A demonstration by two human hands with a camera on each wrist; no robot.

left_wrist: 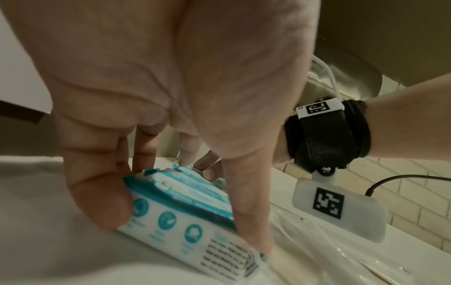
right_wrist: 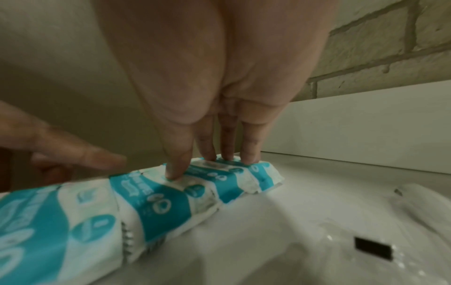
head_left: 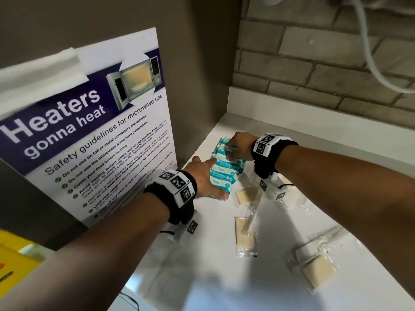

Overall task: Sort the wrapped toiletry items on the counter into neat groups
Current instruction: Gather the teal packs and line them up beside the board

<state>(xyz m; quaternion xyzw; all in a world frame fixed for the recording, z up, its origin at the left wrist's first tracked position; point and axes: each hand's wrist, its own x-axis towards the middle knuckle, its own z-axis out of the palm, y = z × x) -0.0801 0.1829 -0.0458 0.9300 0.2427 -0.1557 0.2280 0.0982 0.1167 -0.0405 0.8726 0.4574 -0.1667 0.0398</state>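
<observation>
Wall poster [head_left: 94, 131] — "Heaters gonna heat"; wipes packs [head_left: 226, 169] — "MINI WIPES"

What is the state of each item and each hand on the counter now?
Wipe packs: lined up overlapping in a row on the counter.
Left hand: grips the near end of the row.
Right hand: straight fingers press the far end.
Clear-wrapped beige items: scattered, ungrouped.

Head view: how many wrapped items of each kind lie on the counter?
Teal wipe packs: 5 at least; they overlap in a row, so the exact count is unclear.
Clear packets with beige contents: 3 in plain sight.
Total: 8 at least.
</observation>
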